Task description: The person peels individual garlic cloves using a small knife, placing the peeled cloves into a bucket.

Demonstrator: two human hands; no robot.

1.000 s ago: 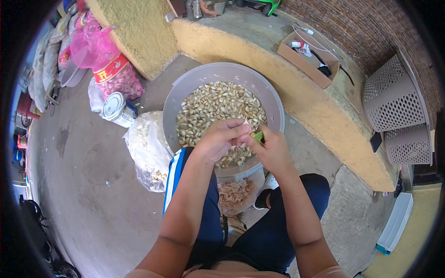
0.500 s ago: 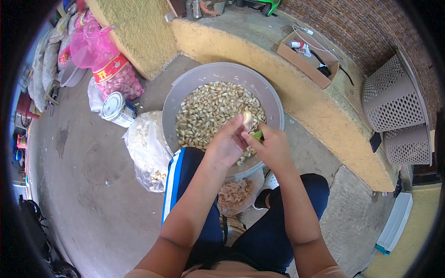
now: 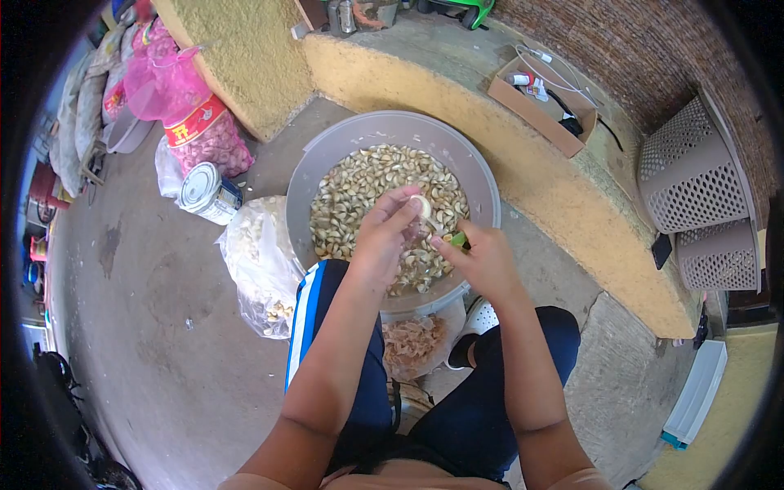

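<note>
A pale garlic clove (image 3: pixel 422 206) is pinched between the thumb and fingers of my left hand (image 3: pixel 380 237), above the tub. Close beside it on the right, my right hand (image 3: pixel 487 260) is closed around a small green-handled knife (image 3: pixel 458 239); its blade is hard to make out. Both hands are over a wide grey plastic tub (image 3: pixel 483 184), which holds many unpeeled garlic cloves (image 3: pixel 367 184) in water. Against the tub's left side leans a clear plastic bag (image 3: pixel 257 269) with pale cloves inside. Below the tub, between my legs, sits a bag of brownish peelings (image 3: pixel 412 343).
A paint can (image 3: pixel 208 192) and a pink mesh sack of garlic (image 3: pixel 212 147) stand at left. Behind the tub runs a low yellow ledge (image 3: pixel 457 114) bearing a cardboard box (image 3: pixel 539 106). Grey perforated baskets (image 3: pixel 694 171) are at right.
My left hand has shifted slightly left with the clove, and its fingers now curl over it. My right hand has moved slightly down and right, widening the gap between the hands.
</note>
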